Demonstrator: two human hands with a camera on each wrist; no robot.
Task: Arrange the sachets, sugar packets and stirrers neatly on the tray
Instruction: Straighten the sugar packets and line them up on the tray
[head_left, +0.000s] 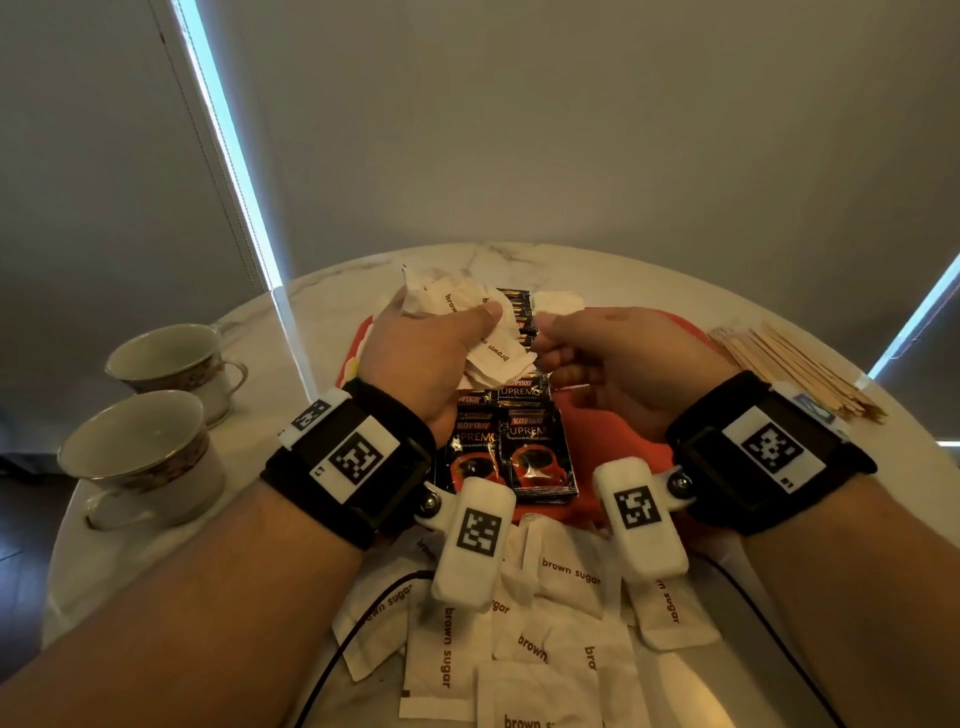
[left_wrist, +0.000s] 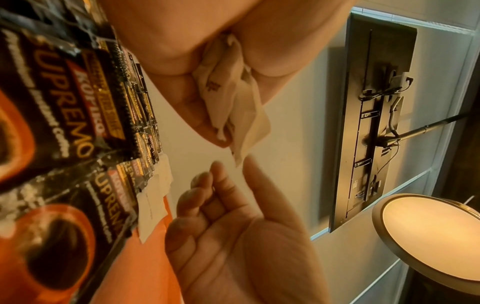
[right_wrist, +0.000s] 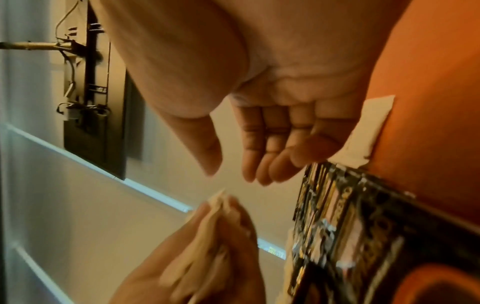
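Note:
My left hand grips a crumpled bunch of white brown sugar packets above the orange tray. The left wrist view shows the bunch squeezed between thumb and fingers. My right hand hovers just right of it with relaxed fingers, and the right wrist view shows that hand holding nothing. Black coffee sachets lie in overlapping rows down the tray's middle. One white packet lies at the tray's far end. Wooden stirrers are heaped on the table right of the tray.
Several loose sugar packets are scattered on the marble table in front of the tray. Two teacups stand at the left. Black cables run across the near edge. Walls lie beyond the round table.

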